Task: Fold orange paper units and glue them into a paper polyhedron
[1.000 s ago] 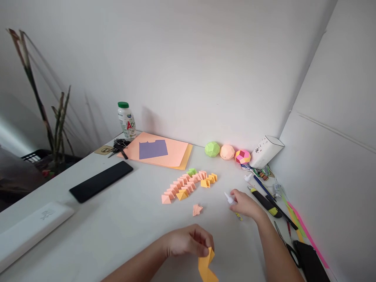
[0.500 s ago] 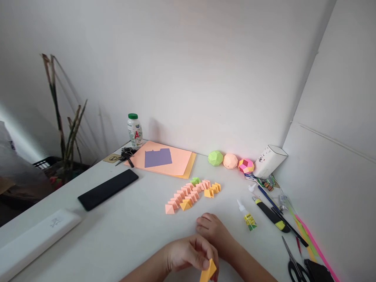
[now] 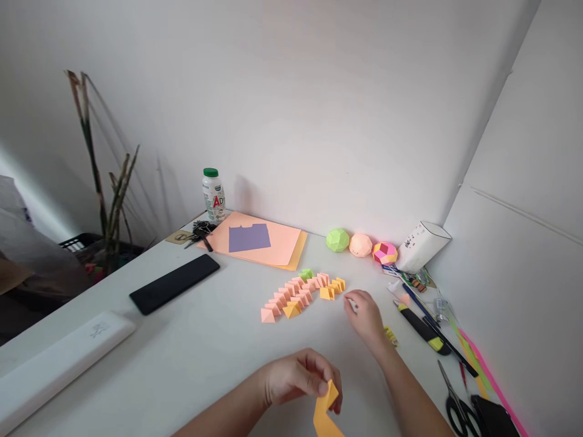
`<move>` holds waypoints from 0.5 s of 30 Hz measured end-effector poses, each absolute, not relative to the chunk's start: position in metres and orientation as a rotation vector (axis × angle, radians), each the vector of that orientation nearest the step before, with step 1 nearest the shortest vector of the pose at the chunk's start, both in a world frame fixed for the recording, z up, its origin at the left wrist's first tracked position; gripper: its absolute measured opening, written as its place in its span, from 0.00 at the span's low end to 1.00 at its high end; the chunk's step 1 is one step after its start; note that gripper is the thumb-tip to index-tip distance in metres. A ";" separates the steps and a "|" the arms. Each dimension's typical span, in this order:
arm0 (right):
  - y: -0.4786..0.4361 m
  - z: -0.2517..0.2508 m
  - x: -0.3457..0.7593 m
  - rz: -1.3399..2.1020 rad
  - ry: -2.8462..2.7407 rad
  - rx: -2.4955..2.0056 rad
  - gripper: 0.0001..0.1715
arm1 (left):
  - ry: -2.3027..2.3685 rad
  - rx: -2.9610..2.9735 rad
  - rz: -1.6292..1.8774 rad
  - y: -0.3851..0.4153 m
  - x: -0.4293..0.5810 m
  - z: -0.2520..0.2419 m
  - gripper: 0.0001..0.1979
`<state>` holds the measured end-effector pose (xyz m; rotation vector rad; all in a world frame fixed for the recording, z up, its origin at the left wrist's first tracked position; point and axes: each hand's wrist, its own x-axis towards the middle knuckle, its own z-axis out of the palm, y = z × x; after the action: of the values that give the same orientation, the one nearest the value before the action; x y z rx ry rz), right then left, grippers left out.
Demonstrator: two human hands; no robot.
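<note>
My left hand (image 3: 305,377), low in the middle, is closed with thumb and fingers pinching a folded orange paper strip (image 3: 324,413). The strip bends at an angle and its lower end runs out of the picture. My right hand (image 3: 364,315) reaches over the desk with thumb and index finger slightly apart and nothing visible between them. Its fingertips are just right of a small group of orange folded paper pieces (image 3: 328,294). Left of these stand rows of pink folded paper pieces (image 3: 286,294), with a green one (image 3: 306,274) and another orange one (image 3: 292,309). A glue bottle (image 3: 390,337) is mostly hidden behind my right arm.
Three paper balls (image 3: 337,240) sit along the wall. Pink paper sheets (image 3: 282,243), a white bottle (image 3: 214,195), a black bar (image 3: 175,283) and a long white case (image 3: 68,367) lie leftward. A cutter (image 3: 421,328), scissors (image 3: 458,403) and white box (image 3: 422,246) are on the right.
My right hand has left its place beside the left hand and moved up and right toward the orange pieces, covering most of the glue bottle. The left hand still holds the strip, now lower part bent rightward.
</note>
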<state>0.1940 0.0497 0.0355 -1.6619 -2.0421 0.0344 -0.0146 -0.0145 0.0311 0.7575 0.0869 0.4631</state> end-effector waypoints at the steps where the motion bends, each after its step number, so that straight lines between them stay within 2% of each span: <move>1: 0.053 0.032 0.180 0.075 -2.054 -1.670 0.11 | 0.088 0.758 0.462 -0.014 -0.015 0.031 0.06; 7: 0.078 0.015 0.137 0.212 -1.835 -1.912 0.06 | 0.110 0.745 0.520 -0.011 -0.017 0.030 0.06; 13: 0.059 0.020 0.154 0.378 -1.780 -1.763 0.08 | 0.180 0.698 0.656 -0.009 -0.016 0.037 0.08; 15: 0.040 0.027 0.159 0.609 -1.660 -1.622 0.09 | 0.245 0.696 0.716 -0.008 -0.015 0.039 0.07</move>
<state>0.1594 0.0397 0.0271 -1.6217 -1.6596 0.6088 -0.0150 -0.0080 0.0386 0.6959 0.2450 0.7156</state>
